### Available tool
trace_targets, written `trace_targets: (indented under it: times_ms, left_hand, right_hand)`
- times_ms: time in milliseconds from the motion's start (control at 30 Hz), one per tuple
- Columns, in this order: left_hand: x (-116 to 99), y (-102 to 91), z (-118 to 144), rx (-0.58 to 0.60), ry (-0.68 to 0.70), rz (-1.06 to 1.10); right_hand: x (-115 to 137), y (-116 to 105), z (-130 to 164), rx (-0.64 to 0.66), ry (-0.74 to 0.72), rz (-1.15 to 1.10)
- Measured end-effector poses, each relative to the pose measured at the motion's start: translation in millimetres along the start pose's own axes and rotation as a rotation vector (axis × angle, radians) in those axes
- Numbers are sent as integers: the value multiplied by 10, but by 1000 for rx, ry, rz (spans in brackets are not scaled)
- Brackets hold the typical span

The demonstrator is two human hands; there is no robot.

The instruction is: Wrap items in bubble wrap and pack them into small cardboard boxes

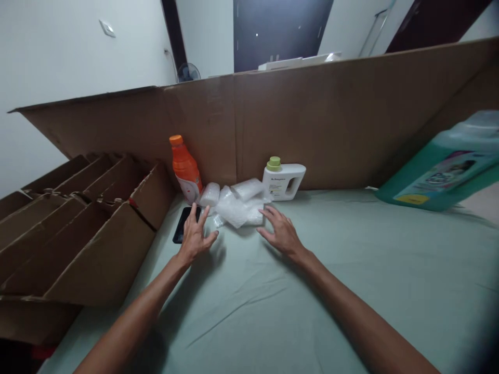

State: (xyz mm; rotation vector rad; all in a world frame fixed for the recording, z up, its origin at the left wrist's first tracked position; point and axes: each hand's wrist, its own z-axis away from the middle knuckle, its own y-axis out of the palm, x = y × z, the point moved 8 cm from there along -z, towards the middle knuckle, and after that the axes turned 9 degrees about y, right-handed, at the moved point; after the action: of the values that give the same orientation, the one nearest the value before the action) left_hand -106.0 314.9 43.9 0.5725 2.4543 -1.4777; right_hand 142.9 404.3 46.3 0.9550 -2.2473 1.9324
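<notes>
Head cam: both grips released, fingers spread. Left hand [194, 235] rests by a black phone [181, 224], maybe touching it. Right hand [281, 232] sits at 4 o'clock of the bubble wrap pile [237, 204], orange bottle [185, 169] at its 10, white jug [283, 180] at 2.

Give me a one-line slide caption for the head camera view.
Two open hands, left hand and right hand, reach toward bubble wrap between an orange bottle and a white detergent bottle.
</notes>
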Motion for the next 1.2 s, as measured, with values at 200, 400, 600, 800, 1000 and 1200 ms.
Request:
trace_targets:
  times_ms: [200,400,600,800,1000,1200]
  left_hand:
    - [-355,519,-13,122,217,-180]
    - [-297,544,-186,104,153,-256]
    - [-252,341,303,24,22,-312]
    - [-21,440,39,61,-35,-337]
    - [-107,77,42,-85,25,-278]
    - [-321,-412,-642,-226,10,-333]
  right_hand:
    - [568,413,98,64,-346,24]
    - [433,369,-166,36,-254,57]
    - [80,461,-239,59,-205,64]
    - [149,539,-295,15,-215,69]
    - [-182,402,97,-85,-117,103]
    - [-258,506,145,-108,-95,114]
